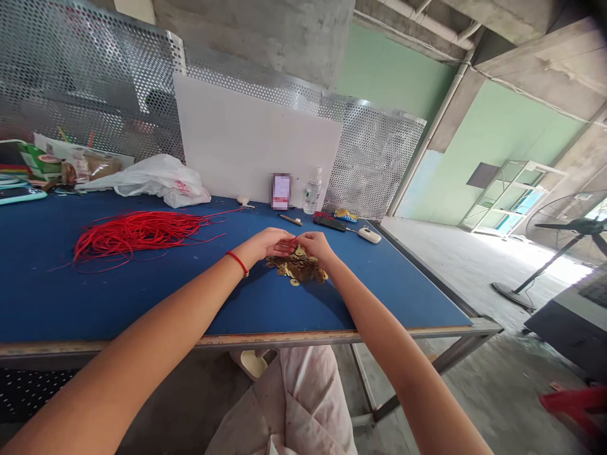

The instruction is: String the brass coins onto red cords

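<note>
Over the blue table, my left hand (271, 242) and my right hand (317, 245) meet above a loose pile of brass coins with holes (294, 273). The fingertips of both hands come together at the far side of the pile. A trace of red shows between them, too small to make out. Both hands have their fingers closed, and what they pinch is mostly hidden. My left wrist wears a red cord bracelet (237, 260). To the left lies a large tangled bundle of red cord (137, 234), apart from the hands.
Behind the hands stand a phone (281, 191) and a plastic bottle (312, 193), against a white board (256, 136). A pen (289, 220), a black device (331, 223) and a white case (369, 235) lie nearby. A white plastic bag (159, 180) sits back left.
</note>
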A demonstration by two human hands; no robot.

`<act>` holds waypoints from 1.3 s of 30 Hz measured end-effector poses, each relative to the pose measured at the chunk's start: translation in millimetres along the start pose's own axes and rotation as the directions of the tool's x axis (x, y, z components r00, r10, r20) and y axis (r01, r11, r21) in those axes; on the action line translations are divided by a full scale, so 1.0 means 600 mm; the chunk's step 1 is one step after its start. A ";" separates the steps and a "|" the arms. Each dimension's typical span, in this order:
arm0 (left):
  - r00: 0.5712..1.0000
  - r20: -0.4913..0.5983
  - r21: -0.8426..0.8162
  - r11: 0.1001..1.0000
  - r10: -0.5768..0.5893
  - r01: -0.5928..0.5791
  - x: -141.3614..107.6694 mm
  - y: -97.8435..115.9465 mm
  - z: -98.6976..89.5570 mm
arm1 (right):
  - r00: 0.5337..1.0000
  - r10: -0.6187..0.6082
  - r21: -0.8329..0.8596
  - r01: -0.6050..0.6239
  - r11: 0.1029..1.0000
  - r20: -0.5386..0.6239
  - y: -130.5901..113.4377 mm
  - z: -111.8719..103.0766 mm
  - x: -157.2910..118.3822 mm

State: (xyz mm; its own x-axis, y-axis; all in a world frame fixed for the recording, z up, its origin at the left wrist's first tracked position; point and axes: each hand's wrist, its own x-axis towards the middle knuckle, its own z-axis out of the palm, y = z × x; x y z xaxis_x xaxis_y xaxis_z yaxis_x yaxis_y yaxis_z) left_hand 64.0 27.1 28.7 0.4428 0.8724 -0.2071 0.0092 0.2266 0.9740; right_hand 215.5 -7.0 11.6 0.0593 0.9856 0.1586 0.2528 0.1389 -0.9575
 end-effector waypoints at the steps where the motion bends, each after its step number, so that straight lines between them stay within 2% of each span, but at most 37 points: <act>1: 1.000 -0.001 -0.003 1.000 -0.004 0.004 -0.001 0.000 0.000 | 1.000 0.000 0.010 0.000 1.000 0.003 -0.001 0.000 0.000; 5: 1.000 -0.002 -0.032 0.999 0.010 -0.010 -0.002 0.000 -0.001 | 1.000 -0.008 0.059 0.007 0.998 0.014 -0.008 -0.001 -0.005; 8: 0.999 0.036 -0.076 0.997 0.018 -0.016 -0.001 -0.002 -0.004 | 1.000 -0.015 0.094 0.013 0.995 0.023 -0.017 -0.003 -0.011; 15: 0.994 0.104 -0.152 0.987 -0.032 0.047 0.008 -0.008 -0.011 | 0.999 -0.032 0.131 0.028 0.991 0.033 -0.021 -0.005 -0.014; 19: 0.992 0.112 -0.154 0.985 -0.066 0.083 0.013 -0.008 -0.012 | 0.998 -0.056 0.124 0.052 0.991 0.028 -0.020 -0.005 -0.013; 26: 0.994 0.099 -0.148 0.987 -0.045 0.060 0.011 -0.003 -0.013 | 0.998 -0.066 0.080 0.066 0.995 0.009 -0.019 -0.006 -0.012; 33: 0.993 0.099 -0.129 0.988 -0.071 0.084 0.008 0.002 -0.011 | 0.998 -0.062 0.090 0.062 0.994 -0.002 -0.018 -0.006 -0.009; 39: 0.997 0.077 -0.144 0.989 -0.015 0.026 0.012 -0.003 -0.011 | 0.999 -0.049 0.099 0.049 0.994 -0.002 -0.023 -0.004 -0.015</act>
State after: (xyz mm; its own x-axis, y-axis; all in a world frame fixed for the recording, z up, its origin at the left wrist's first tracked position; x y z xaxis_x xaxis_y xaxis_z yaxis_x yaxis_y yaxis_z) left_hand 61.1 35.8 24.7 0.5103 0.8330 -0.2138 -0.1082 0.3088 0.9449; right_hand 213.6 -17.8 24.2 0.0487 0.9774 0.2055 0.1586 0.1955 -0.9678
